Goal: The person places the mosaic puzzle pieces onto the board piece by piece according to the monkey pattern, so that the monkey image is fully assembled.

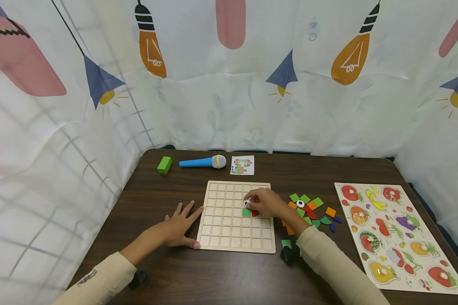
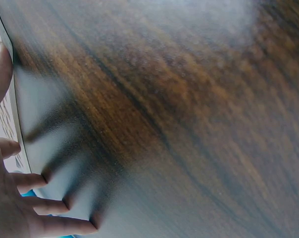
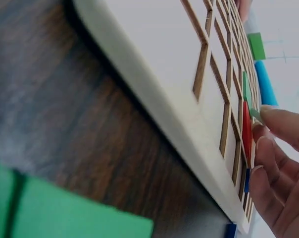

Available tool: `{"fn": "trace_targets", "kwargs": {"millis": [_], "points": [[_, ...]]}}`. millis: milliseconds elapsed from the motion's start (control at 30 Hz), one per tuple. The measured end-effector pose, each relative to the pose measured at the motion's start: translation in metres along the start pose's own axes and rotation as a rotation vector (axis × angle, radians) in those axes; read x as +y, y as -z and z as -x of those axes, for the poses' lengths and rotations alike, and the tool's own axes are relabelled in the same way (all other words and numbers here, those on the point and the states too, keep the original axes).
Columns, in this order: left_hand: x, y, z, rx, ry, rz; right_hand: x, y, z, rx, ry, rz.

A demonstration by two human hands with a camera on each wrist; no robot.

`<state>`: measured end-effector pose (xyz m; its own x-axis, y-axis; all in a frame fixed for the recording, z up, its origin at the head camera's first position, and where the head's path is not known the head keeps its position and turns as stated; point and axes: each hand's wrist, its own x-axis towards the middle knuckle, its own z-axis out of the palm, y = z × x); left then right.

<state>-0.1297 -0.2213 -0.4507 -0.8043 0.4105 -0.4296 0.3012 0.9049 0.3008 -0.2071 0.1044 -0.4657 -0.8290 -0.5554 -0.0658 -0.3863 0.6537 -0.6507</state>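
Observation:
A wooden grid board (image 1: 229, 231) lies on the dark table. My left hand (image 1: 177, 226) is spread flat at its left edge, thumb and a fingertip against the rim; the left wrist view shows the straight fingers (image 2: 28, 225) from the side. My right hand (image 1: 265, 202) is over the board's right part, thumb and fingertips pinching a small round eye piece (image 1: 247, 203), white with a black centre. Just below it, a green square tile (image 1: 246, 212) and a red tile (image 1: 255, 213) lie in the grid. In the right wrist view, the red tile (image 3: 246, 130) shows beside the curled fingers.
Loose green, orange, red and blue tiles (image 1: 316, 216) lie right of the board, with another eye piece (image 1: 300, 203) among them. Behind the board are a pattern card (image 1: 242, 165), a toy microphone (image 1: 202, 162) and a green block (image 1: 165, 164). A fruit puzzle board (image 1: 400, 237) lies far right.

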Motion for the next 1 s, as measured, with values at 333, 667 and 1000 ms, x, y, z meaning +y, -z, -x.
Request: {"fn": "trace_targets", "kwargs": {"millis": [333,667,1000], "points": [[-0.0002,0.0006,-0.0002,0.000,-0.003,-0.004,-0.0018,-0.0016,-0.0040,0.004,-0.048,0.052],[0.0001,0.0005,0.0003,0.004,-0.005,-0.005,-0.0027,-0.0052,-0.0034,0.034,-0.057,0.091],[-0.0003,-0.0011,0.0000,0.005,-0.001,-0.007,-0.0038,-0.0044,-0.0037,0.060,-0.124,0.130]]}}
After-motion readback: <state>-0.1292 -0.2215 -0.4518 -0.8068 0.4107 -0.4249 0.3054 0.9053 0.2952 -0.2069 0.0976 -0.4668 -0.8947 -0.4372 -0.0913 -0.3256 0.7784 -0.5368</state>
